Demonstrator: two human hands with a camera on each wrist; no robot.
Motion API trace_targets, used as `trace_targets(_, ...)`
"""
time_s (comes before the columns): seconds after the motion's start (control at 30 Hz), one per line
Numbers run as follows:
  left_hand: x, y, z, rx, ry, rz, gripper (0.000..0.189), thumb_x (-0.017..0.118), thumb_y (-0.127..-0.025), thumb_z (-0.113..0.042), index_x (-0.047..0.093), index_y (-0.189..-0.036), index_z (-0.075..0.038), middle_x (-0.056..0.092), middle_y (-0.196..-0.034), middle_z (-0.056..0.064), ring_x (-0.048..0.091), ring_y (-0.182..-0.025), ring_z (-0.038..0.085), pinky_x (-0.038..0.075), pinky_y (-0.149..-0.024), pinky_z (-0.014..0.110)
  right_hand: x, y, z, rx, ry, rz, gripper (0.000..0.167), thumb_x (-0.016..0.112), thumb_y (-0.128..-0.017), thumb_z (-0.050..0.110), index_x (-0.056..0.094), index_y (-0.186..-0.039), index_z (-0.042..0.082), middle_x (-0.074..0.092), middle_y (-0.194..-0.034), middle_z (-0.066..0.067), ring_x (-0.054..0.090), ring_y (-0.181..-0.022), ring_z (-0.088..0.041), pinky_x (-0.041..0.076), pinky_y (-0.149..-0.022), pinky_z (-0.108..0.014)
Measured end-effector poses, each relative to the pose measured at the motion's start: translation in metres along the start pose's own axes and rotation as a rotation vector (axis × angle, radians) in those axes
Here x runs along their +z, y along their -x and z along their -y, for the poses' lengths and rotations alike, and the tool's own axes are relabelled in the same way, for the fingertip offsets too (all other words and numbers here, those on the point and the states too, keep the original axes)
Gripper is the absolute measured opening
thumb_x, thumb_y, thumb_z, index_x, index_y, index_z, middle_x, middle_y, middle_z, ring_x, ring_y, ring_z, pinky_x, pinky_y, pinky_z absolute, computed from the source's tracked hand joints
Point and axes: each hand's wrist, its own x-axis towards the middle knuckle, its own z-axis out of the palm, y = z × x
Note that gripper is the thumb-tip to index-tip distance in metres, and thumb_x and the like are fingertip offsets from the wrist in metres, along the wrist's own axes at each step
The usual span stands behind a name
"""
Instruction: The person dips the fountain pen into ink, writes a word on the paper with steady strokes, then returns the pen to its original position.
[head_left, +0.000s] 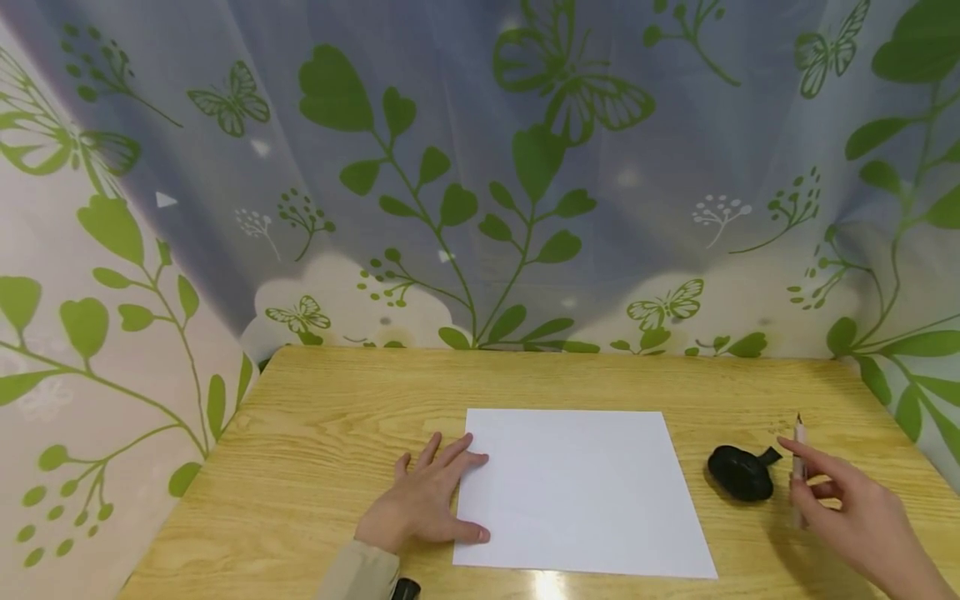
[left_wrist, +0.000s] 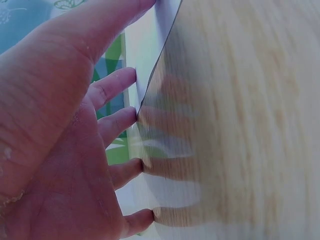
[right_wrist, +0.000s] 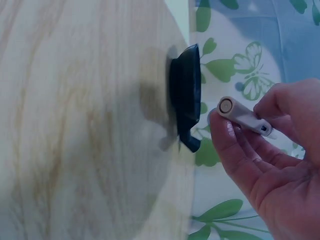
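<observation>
A blank white sheet of paper lies flat on the wooden table. My left hand rests at its left edge with fingers spread, the thumb and nearest fingertips on the paper. In the left wrist view the fingertips of that hand touch down along the sheet's edge and the wood. To the right, my right hand pinches a white pen between thumb and fingers, its dark pointed tip upward. The pen's round back end faces the right wrist camera. Just left of this hand sits a glossy black rounded object with a short tab.
The wood-grained table reaches back to a hanging curtain printed with green leaves and butterflies. More of this cloth hangs at both sides. Small dark specks mark the tabletop behind the black object. A black item shows beside the left sleeve.
</observation>
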Motion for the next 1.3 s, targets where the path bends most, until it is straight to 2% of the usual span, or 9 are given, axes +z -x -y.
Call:
trace_targets(0.13, 0.0, 0.0, 0.0, 0.0, 0.004, -0.001, 0.091, 0.081, -0.074, -0.065, 0.045, -0.15, -0.031, 0.025, -0.171, -0.001, 0.015, -0.157, 0.046, 0.015, -0.111, 0.083, -0.002, 0.003, 0.01, 0.005, -0.049, -0.05, 0.041, 0.07, -0.093, 0.006, 0.064, -0.133, 0.002, 0.072, -0.099, -0.021, 0.055, -0.067, 0.018, 0.046, -0.047, -0.021)
trace_targets(0.2, 0.0, 0.0, 0.0, -0.001, 0.006, -0.003, 0.091, 0.081, -0.074, -0.064, 0.045, -0.15, -0.031, 0.025, -0.171, 0.0, 0.015, -0.157, 0.046, 0.015, -0.111, 0.083, -0.003, 0.004, 0.015, 0.016, -0.075, -0.069, 0.038, 0.071, -0.093, 0.009, 0.066, -0.131, 0.004, 0.075, -0.097, -0.003, 0.054, -0.069, 0.02, 0.048, -0.049, -0.019)
trace_targets(0.27, -0.001, 0.0, 0.0, -0.001, 0.008, -0.004, 0.091, 0.081, -0.074, -0.064, 0.045, -0.15, -0.031, 0.025, -0.171, 0.0, 0.015, -0.157, 0.046, 0.014, -0.112, 0.083, -0.004, 0.005, 0.019, 0.037, -0.092, -0.08, 0.037, 0.073, -0.094, 0.013, 0.067, -0.129, 0.005, 0.074, -0.094, 0.003, 0.055, -0.07, 0.019, 0.049, -0.051, -0.016)
trace_targets(0.37, -0.001, 0.0, 0.0, -0.001, 0.01, -0.004, 0.09, 0.082, -0.074, -0.063, 0.045, -0.15, -0.03, 0.025, -0.171, 0.0, 0.015, -0.157, 0.046, 0.014, -0.112, 0.083, -0.005, 0.006, 0.022, 0.073, -0.125, -0.079, 0.038, 0.074, -0.094, 0.021, 0.066, -0.129, 0.007, 0.063, -0.092, 0.03, 0.052, -0.074, 0.023, 0.05, -0.054, -0.012)
trace_targets(0.53, -0.001, 0.0, 0.0, -0.001, 0.013, -0.006, 0.09, 0.082, -0.074, -0.063, 0.045, -0.15, -0.03, 0.026, -0.171, 0.0, 0.014, -0.158, 0.045, 0.014, -0.112, 0.083, -0.004, 0.007, 0.024, 0.015, -0.199, -0.139, 0.04, 0.076, -0.091, 0.011, 0.065, -0.13, 0.005, 0.05, -0.098, 0.048, 0.053, -0.079, 0.027, 0.051, -0.057, -0.01)
trace_targets(0.7, -0.002, 0.001, -0.002, -0.004, 0.017, -0.003, 0.09, 0.082, -0.074, -0.062, 0.045, -0.15, -0.03, 0.026, -0.171, 0.0, 0.014, -0.158, 0.045, 0.013, -0.112, 0.083, -0.001, 0.004, 0.027, -0.066, -0.212, -0.219, 0.042, 0.08, -0.084, -0.002, 0.068, -0.123, 0.004, 0.051, -0.097, 0.048, 0.054, -0.078, 0.028, 0.049, -0.058, -0.005)
trace_targets(1.0, -0.003, 0.002, -0.004, -0.006, 0.015, 0.001, 0.091, 0.082, -0.074, -0.062, 0.045, -0.151, -0.03, 0.025, -0.171, 0.0, 0.014, -0.158, 0.044, 0.014, -0.112, 0.083, -0.001, 0.0, 0.027, -0.081, -0.205, -0.221, 0.032, 0.079, -0.085, 0.0, 0.07, -0.115, 0.008, 0.062, -0.084, 0.037, 0.058, -0.071, 0.022, 0.05, -0.055, -0.007)
trace_targets(1.13, -0.003, 0.001, -0.003, -0.01, 0.011, 0.002, 0.091, 0.082, -0.074, -0.063, 0.046, -0.151, -0.03, 0.025, -0.171, 0.0, 0.014, -0.158, 0.044, 0.014, -0.112, 0.083, 0.0, 0.001, 0.027, -0.058, -0.177, -0.217, 0.03, 0.08, -0.086, 0.003, 0.07, -0.114, 0.008, 0.06, -0.08, 0.038, 0.059, -0.062, 0.016, 0.047, -0.05, -0.01)
trace_targets(1.3, -0.001, 0.0, -0.001, -0.013, 0.008, 0.002, 0.091, 0.081, -0.074, -0.064, 0.045, -0.151, -0.031, 0.025, -0.171, -0.001, 0.014, -0.158, 0.044, 0.014, -0.112, 0.083, 0.001, 0.001, 0.025, -0.049, -0.148, -0.222, 0.033, 0.081, -0.083, -0.001, 0.07, -0.112, 0.009, 0.056, -0.081, 0.041, 0.056, -0.061, 0.02, 0.046, -0.047, -0.013)
